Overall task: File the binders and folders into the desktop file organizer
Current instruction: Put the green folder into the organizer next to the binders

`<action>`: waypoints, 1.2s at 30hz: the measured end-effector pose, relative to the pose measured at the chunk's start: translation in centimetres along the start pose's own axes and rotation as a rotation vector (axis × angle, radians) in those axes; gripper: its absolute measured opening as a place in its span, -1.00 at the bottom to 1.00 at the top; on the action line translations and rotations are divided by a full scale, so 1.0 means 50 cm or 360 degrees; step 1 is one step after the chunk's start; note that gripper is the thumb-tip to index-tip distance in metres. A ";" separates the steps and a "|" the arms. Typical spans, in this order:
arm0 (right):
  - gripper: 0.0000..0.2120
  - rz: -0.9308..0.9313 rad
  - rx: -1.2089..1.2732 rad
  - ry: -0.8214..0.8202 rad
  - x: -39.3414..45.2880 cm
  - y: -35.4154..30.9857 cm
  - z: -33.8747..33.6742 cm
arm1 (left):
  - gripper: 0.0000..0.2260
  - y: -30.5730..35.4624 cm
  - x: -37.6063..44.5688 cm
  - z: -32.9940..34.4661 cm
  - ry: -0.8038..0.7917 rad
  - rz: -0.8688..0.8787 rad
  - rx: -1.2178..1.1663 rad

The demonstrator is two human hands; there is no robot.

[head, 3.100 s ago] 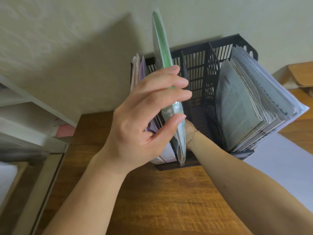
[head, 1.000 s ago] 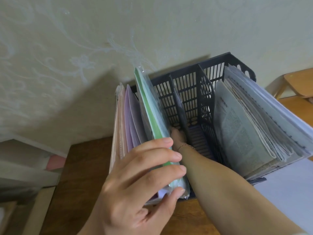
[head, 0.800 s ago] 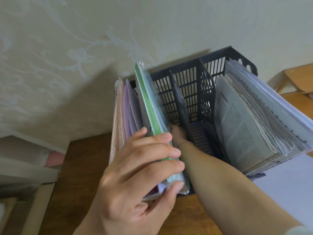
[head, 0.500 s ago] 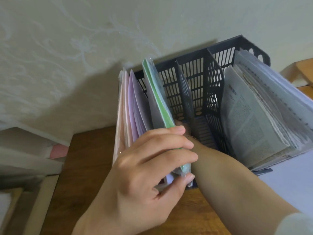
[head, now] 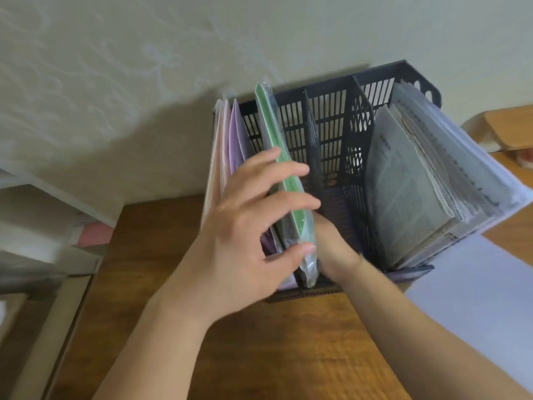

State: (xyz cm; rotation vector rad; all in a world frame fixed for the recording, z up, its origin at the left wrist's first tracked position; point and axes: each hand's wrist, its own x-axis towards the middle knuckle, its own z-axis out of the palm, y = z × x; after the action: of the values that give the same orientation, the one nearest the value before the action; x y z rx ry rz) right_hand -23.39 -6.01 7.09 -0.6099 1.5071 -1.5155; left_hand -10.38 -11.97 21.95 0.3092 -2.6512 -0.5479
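Pinching the thin, slippery, floppy green folder [head: 291,194] by its near edge, left hand [head: 248,226] steadies it; right hand [head: 331,243], just beside, grip unclear.

Right hand [head: 331,243] mostly hidden behind the green folder [head: 281,168] and the left hand [head: 248,226]; fingers out of sight, so grip not readable. Lower edge of the green folder covered by the left hand's thumb and blurred in its clear sleeve. Print on the paper stack [head: 418,194] too small to read. Both forearms cut off by the bottom edge. White sheet [head: 484,290] cut off at right. Shelf [head: 43,215] at left blurred, contents unclear.
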 end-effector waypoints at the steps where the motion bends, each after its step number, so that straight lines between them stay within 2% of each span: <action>1: -0.75 -0.0115 -0.0151 0.0114 -0.045 0.000 -0.008 | -0.66 0.000 0.000 -0.001 -0.0013 -0.0028 0.0013; 3: -0.78 -0.0464 -0.0541 0.0384 -0.119 0.040 -0.035 | -0.64 0.001 -0.001 -0.002 -0.0027 -0.0065 0.0039; 4: -0.79 -0.0610 -0.0809 0.0433 -0.148 0.075 -0.051 | -0.63 0.003 -0.002 -0.001 -0.0020 -0.0084 0.0050; 7: -0.69 -0.0749 -0.1644 0.0186 -0.156 0.135 -0.074 | -0.61 0.008 -0.004 0.001 0.0008 -0.0135 0.0058; 9: -0.69 -0.0698 -0.1831 0.0155 -0.146 0.145 -0.068 | -0.60 0.010 -0.004 0.002 0.0029 -0.0145 0.0058; 13: -0.83 -0.0590 -0.1912 0.0280 -0.129 0.126 -0.044 | -0.58 0.010 -0.003 0.005 0.0051 -0.0140 0.0053; 15: -0.83 -0.0521 -0.1793 0.0314 -0.121 0.120 -0.040 | -0.55 0.009 -0.003 0.004 0.0041 -0.0143 0.0056; 18: -0.80 -0.0225 -0.1549 0.0285 -0.111 0.104 -0.038 | -0.51 0.004 -0.004 0.002 0.0026 -0.0127 0.0061; 22: -0.72 -0.0158 -0.1757 0.0251 -0.100 0.094 -0.034 | -0.51 0.002 -0.003 0.003 0.0006 -0.0130 0.0057; 27: -0.83 -0.0239 -0.2063 0.0301 -0.101 0.085 -0.027 | -0.50 0.002 -0.001 0.006 -0.0026 -0.0132 0.0071; 30: -0.78 -0.0088 -0.2161 0.0232 -0.088 0.064 -0.019 | -0.50 0.001 -0.001 0.006 -0.0020 -0.0118 0.0081; 34: -0.61 0.0107 -0.2172 0.0112 -0.064 0.062 -0.005 | -0.52 -0.001 -0.003 0.001 -0.0015 -0.0123 0.0040; 36: -0.62 0.0135 -0.2202 0.0082 -0.065 0.065 0.005 | -0.54 0.002 -0.005 0.000 -0.0017 -0.0130 0.0031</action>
State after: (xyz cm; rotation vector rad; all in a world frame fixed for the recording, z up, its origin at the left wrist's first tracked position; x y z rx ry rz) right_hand -20.82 -2.98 4.77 -1.2163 2.4601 -0.1989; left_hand -10.17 -11.83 21.89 0.4232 -2.6652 -0.5507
